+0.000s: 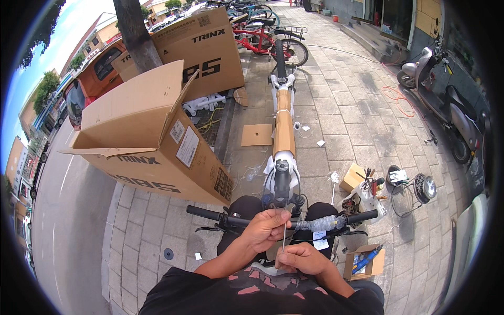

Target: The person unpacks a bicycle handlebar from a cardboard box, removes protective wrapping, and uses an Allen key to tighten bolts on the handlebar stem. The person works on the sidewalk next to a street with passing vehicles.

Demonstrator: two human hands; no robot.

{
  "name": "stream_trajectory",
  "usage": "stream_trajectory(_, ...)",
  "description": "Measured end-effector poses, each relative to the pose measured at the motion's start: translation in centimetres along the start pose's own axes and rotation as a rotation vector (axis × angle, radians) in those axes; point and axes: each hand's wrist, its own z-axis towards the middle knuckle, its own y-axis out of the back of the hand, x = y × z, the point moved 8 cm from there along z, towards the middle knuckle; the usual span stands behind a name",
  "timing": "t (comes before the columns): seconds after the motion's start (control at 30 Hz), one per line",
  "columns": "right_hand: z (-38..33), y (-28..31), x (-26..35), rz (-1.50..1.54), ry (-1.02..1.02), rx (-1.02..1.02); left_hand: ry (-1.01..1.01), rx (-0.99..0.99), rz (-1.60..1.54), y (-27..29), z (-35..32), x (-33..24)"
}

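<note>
A new white bicycle frame (284,126) wrapped in brown cardboard stands in front of me, its black handlebar (231,219) crossing the view. My left hand (266,228) closes around the handlebar near the black stem (282,181). My right hand (302,259) sits just below it, pinching a thin cable (284,231) that runs straight up toward the bar. Clear plastic wrap (323,223) covers the bar's right side, ending at a black grip (362,216).
A large open cardboard box (152,142) lies to the left, another leaning on a tree trunk (135,31). Small boxes with tools (365,261) and parts (362,197) sit on the paving at right. A grey scooter (446,100) is parked far right; bicycles (268,37) stand ahead.
</note>
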Motion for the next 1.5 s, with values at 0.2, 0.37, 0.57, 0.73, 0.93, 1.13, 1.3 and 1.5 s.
stream_trajectory(0.2,-1.0,0.2,2.3,-0.289,-0.088,-0.241,-0.003,-0.008,0.047,-0.2,0.3,0.0)
stream_trajectory(0.37,-1.4,-1.5,5.5,-0.784,-0.016,-0.401,-0.027,0.053,-0.013,-0.1,0.0,0.1)
stream_trajectory(0.57,-2.2,-2.7,1.4,0.484,0.003,0.013,0.043,0.129,-0.143,-0.8,0.9,1.2)
stream_trajectory(0.73,0.1,-2.3,-0.3,0.53,0.134,-0.04,0.021,0.168,-0.164,-0.8,1.1,1.5)
stream_trajectory(0.93,-2.1,-0.9,5.3,-0.699,0.029,-0.582,0.008,0.153,-0.085,-1.1,0.0,1.5)
stream_trajectory(1.13,-2.6,-2.1,7.4,-1.181,0.156,-0.632,0.016,0.086,-0.046,-0.7,-0.6,2.0)
stream_trajectory(1.3,-3.1,1.6,0.0,-0.138,-0.025,-0.424,0.034,0.123,-0.092,-1.4,-0.4,2.5)
stream_trajectory(1.5,-1.5,0.0,-2.4,0.508,0.02,-0.215,0.013,0.157,-0.133,-1.3,-0.4,2.4)
